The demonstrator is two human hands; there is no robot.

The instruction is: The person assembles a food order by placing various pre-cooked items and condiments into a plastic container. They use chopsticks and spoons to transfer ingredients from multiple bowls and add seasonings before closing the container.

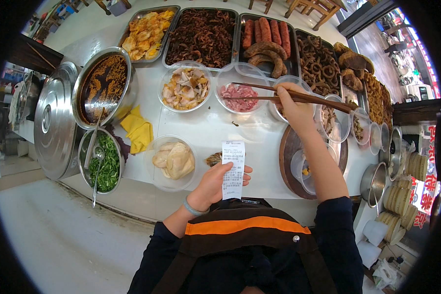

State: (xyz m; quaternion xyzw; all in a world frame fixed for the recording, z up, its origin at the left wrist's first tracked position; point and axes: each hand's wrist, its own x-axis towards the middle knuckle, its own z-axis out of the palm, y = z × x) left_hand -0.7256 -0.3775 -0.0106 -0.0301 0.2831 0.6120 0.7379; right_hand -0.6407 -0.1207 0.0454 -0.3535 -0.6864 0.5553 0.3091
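Between the thumb and fingers of my left hand (211, 184) is a printed paper receipt (233, 159), held upright near the table's front edge. My right hand (295, 109) grips a pair of long wooden chopsticks (323, 101). Their tips point left, spread apart over a clear plastic bowl (223, 72) of pink sliced meat (239, 99); whether they touch the meat I cannot tell. To its left stands a bowl of chopped meat pieces (184, 89). Pale chicken-like meat (173, 160) fills another clear bowl beside my left hand. Some brown food (213, 159) is partly hidden behind the receipt.
Along the back, metal trays hold fried eggs (148, 32), dark shredded food (199, 36), sausages (273, 34) and brown rings (318, 63). At left are a sauce pot (103, 85), chopped greens (104, 164) and a yellow cloth (136, 131). A round wooden board (285, 169) lies under my right forearm.
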